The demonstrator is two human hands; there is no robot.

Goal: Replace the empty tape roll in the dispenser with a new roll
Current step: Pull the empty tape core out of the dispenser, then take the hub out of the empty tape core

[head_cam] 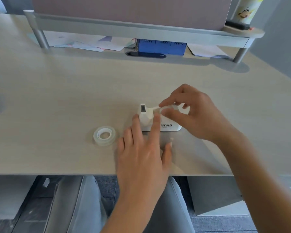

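One white dispenser (158, 121) marked VIVID sits toward the desk's (57, 91) near edge; one clear tape roll (104, 135) lies flat to its left. The left hand (141, 152), fingers spread, steadies the dispenser. The right hand (188, 113) pinches something translucent above it, partly hidden and blurred.

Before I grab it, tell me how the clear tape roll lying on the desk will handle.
The tape roll lies flat on the desk, so a nudge should slide it, not roll it. Its open white core suggests it is light. The glossy clear sides may feel slick; gripping through the hole seems safer.
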